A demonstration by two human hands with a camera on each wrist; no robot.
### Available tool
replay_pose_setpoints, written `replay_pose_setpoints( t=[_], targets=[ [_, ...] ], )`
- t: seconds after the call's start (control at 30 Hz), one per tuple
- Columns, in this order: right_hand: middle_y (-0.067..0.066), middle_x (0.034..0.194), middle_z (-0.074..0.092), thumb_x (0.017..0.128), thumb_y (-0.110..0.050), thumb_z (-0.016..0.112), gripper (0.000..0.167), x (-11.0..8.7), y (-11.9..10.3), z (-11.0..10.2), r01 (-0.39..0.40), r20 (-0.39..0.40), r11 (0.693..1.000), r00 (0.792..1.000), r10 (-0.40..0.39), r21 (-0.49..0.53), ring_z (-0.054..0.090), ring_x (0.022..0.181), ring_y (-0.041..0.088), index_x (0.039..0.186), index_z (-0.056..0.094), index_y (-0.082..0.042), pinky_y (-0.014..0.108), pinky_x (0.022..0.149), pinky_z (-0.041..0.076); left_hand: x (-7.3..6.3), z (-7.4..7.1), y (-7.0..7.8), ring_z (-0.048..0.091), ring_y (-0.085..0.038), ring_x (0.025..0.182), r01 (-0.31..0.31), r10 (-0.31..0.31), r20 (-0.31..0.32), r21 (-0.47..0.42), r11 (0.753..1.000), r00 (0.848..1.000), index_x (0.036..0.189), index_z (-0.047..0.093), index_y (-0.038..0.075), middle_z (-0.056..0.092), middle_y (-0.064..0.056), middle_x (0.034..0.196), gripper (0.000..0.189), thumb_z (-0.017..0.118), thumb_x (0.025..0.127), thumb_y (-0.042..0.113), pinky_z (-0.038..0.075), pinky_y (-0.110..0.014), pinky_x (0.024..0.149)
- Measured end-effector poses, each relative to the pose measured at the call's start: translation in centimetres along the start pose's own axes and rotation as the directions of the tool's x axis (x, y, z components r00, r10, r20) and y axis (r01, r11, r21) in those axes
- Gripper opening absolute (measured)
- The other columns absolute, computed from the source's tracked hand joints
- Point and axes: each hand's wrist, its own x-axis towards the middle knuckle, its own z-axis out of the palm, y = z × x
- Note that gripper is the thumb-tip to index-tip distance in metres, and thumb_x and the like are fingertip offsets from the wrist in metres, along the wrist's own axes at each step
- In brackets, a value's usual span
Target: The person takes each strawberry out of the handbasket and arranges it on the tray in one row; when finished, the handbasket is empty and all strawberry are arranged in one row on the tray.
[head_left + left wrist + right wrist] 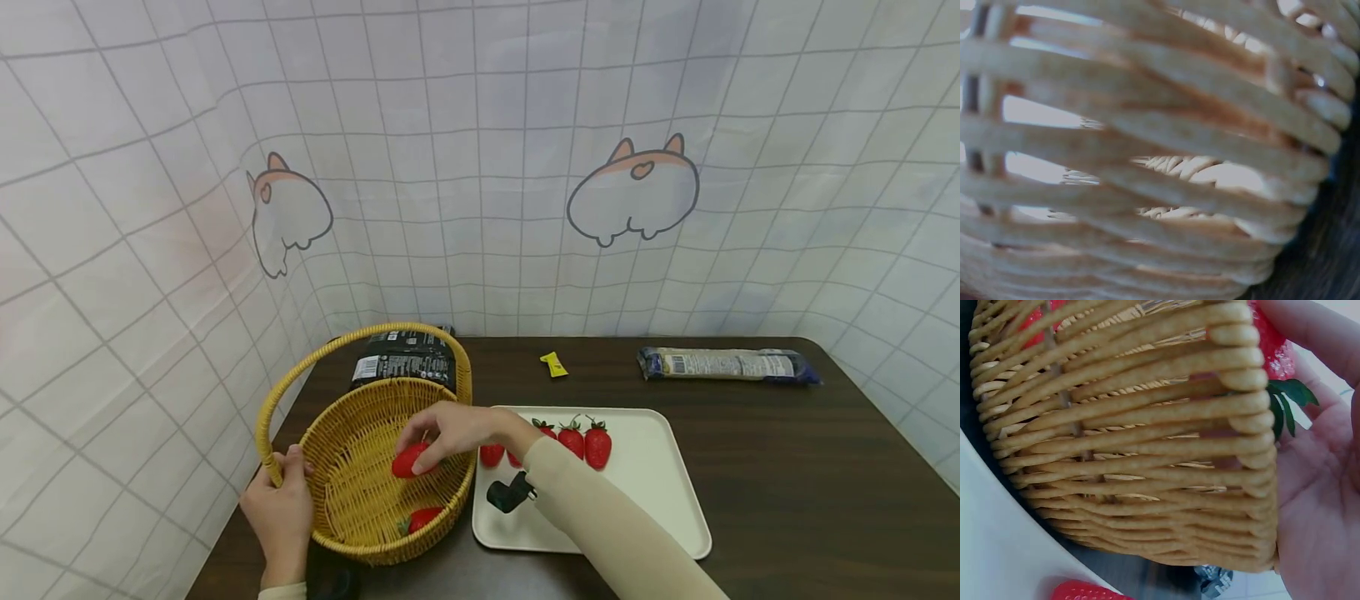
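Note:
A yellow wicker basket (352,475) with a tall arched handle stands at the left of the table. My left hand (281,504) grips its left rim by the foot of the handle, thumb on top. Over the basket's opening, my right hand (453,427) pinches a red strawberry (408,461) between thumb and fingers; its green leaves (1291,394) show past the rim in the right wrist view. Another strawberry (424,518) lies inside, near the front wall. Only blurred weave (1147,131) fills the left wrist view, so the left fingers are hidden there.
Right of the basket, a white tray (652,500) holds several strawberries (597,447), partly covered by my right forearm. Behind the basket lies a black packet (405,367). A small yellow wrapper (554,365) and a long clear-and-blue packet (727,364) lie toward the back edge.

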Motion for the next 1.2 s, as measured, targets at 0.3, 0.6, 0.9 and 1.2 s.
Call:
replay_pose_setpoints(
  t=[0.3,0.6,0.9,1.2],
  targets=[
    [-0.011,0.114,0.064,0.088,-0.026,0.074,0.031,-2.1,0.3,0.4,0.031,-0.247,1.0,0.968,-0.031,-0.004,0.06,0.101,0.01,0.118,0.067,-0.025,0.028,0.086,0.05,0.0,0.0,0.2,0.029,-0.013,0.036,0.008,-0.008,-0.003,-0.004,1.0,1.0,0.066,0.063,0.003,0.054,0.024,0.056,0.043,0.06,0.098,0.032,0.025,-0.026,0.037],
    [-0.004,0.111,0.068,0.087,-0.025,0.076,0.029,-5.4,0.9,0.9,0.061,-0.415,0.991,0.91,-0.006,0.119,0.06,0.1,0.017,0.115,0.07,-0.021,0.034,0.085,0.051,0.1,-0.1,0.0,0.027,-0.012,0.034,-0.001,0.001,-0.006,-0.004,1.0,1.0,0.064,0.061,0.004,0.053,0.027,0.056,0.046,0.059,0.098,0.034,0.023,-0.026,0.034],
    [-0.004,0.115,0.064,0.086,-0.023,0.077,0.025,-8.6,2.4,0.9,0.043,-0.526,0.992,0.85,0.024,0.116,0.055,0.106,0.021,0.111,0.073,-0.023,0.037,0.084,0.051,0.2,-0.1,0.1,0.024,-0.011,0.034,-0.007,0.007,0.004,-0.035,0.999,1.0,0.066,0.062,0.002,0.053,0.026,0.056,0.043,0.06,0.098,0.031,0.02,-0.027,0.035],
    [0.014,0.12,0.064,0.087,-0.011,0.074,0.034,-12.0,3.4,0.7,0.045,-0.604,0.976,0.791,0.095,0.212,0.06,0.097,0.027,0.12,0.066,-0.007,0.034,0.08,0.054,0.2,0.0,0.2,0.025,-0.009,0.034,-0.009,0.009,0.005,-0.034,0.999,1.0,0.067,0.063,0.002,0.053,0.028,0.057,0.042,0.06,0.098,0.031,0.021,-0.027,0.035]
  ],
)
